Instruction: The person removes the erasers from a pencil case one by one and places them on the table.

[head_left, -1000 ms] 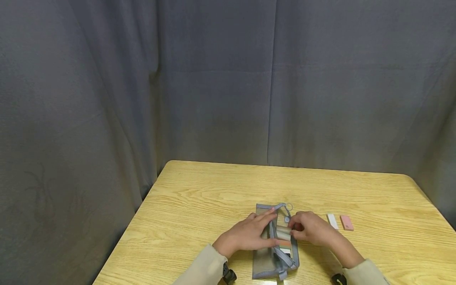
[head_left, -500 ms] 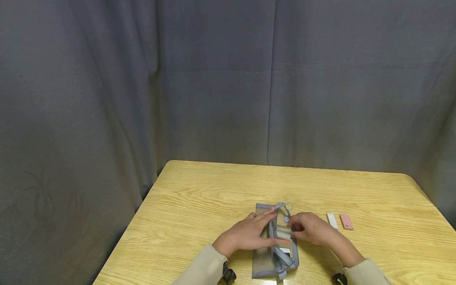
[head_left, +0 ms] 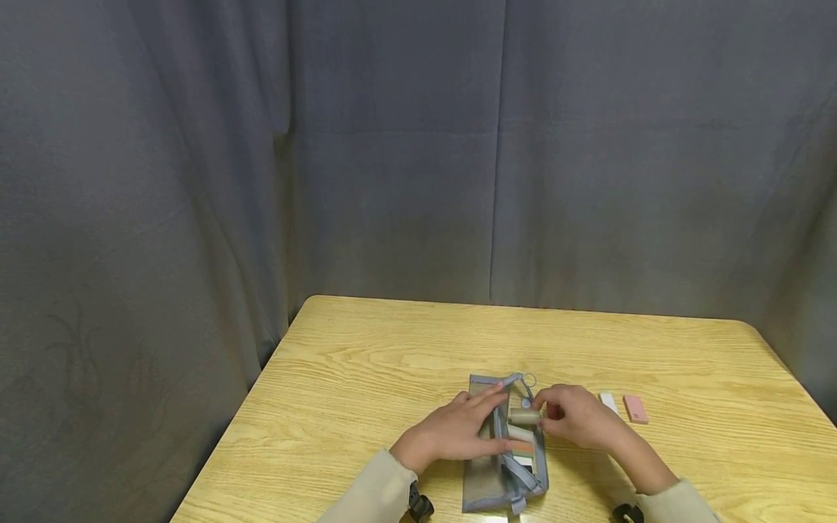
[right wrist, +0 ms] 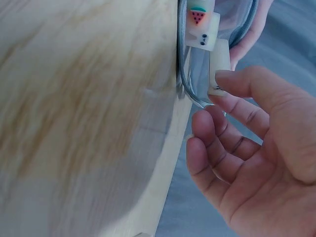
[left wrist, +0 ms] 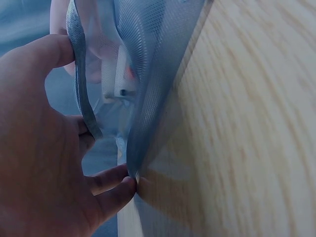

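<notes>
A grey-blue mesh pencil pouch [head_left: 482,481] lies unzipped on the table. My left hand [head_left: 451,428] grips its zip edge [left wrist: 81,79] with thumb and fingers spread, holding the mouth apart; two fingers touch the pouch's lower corner in the left wrist view. My right hand [head_left: 578,420] pinches a pale, rounded eraser-like block [right wrist: 218,64] between thumb and index finger, at the pouch's mouth. Its other fingers hang curled. Inside the pouch, a white block with a small face [right wrist: 203,39] lies by one with a watermelon print [right wrist: 197,18]. An orange-banded block [head_left: 522,447] shows beside my left thumb.
To the right of my right hand, a white eraser [head_left: 608,402] and a pink eraser [head_left: 636,409] lie on the wooden table [head_left: 392,349]. A ring [head_left: 530,380] hangs at the pouch's far end. Grey curtains [head_left: 392,181] stand behind the table.
My right hand has shifted slightly away from me, and the pale block in its fingertips has moved with it, apart from the block beside it. The left hand has stayed put.
</notes>
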A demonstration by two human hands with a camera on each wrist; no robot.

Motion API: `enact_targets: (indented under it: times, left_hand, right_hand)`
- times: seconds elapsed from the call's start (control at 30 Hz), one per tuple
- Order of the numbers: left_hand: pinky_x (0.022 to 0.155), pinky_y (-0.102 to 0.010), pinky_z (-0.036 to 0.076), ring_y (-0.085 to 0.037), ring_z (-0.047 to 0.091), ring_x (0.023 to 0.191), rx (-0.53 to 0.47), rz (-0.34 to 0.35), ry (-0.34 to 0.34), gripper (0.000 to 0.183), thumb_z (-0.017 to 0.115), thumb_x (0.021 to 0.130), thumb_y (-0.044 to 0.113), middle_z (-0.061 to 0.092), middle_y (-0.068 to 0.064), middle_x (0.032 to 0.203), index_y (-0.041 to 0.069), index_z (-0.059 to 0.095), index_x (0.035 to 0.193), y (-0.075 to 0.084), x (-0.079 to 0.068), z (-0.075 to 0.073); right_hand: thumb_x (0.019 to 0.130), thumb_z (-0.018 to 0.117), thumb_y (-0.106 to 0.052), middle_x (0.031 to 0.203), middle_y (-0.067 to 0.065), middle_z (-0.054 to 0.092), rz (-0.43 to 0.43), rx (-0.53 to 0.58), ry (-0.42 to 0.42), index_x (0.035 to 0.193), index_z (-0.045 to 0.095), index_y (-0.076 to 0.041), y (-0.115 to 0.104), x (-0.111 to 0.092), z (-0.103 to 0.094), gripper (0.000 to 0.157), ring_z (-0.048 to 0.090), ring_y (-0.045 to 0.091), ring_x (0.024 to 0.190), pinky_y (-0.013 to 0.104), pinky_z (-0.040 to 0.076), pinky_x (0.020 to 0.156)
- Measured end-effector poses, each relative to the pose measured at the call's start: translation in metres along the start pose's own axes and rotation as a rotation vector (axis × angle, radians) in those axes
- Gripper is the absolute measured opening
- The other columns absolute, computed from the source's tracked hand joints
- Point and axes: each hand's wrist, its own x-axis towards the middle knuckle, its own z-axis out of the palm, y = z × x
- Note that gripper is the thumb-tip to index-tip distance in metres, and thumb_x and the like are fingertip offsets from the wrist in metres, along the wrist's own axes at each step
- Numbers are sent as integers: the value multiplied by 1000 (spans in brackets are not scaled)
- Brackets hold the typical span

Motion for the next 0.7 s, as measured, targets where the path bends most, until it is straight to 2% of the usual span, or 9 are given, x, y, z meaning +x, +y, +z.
enact_targets:
  times: [0.2, 0.53, 0.7]
  left_hand:
    - [118, -51, 31, -34, 25, 152, 5, 3, -4, 84, 37, 94, 79, 6, 19, 169, 34, 22, 163, 0, -1, 0]
    - [119, -50, 30, -31, 24, 153, 8, 21, -7, 83, 39, 95, 76, 7, 17, 169, 31, 23, 163, 0, -2, -2]
    - [119, -50, 30, -31, 24, 153, 8, 27, -7, 84, 38, 95, 76, 7, 16, 169, 29, 23, 163, 0, -2, -2]
  right_hand:
    - [87, 74, -7, 71, -11, 52, -5, 1, 42, 101, 72, -12, 0, -8, -6, 16, 42, 0, 59, 22, 39, 53]
    - [84, 74, -4, 73, -14, 51, -38, -58, 125, 99, 71, -15, 4, -21, -16, 18, 39, -3, 60, 21, 38, 54]
    - [84, 74, -3, 73, -13, 51, -19, -62, 133, 97, 71, -15, 3, -25, -21, 18, 41, -2, 61, 21, 38, 54]
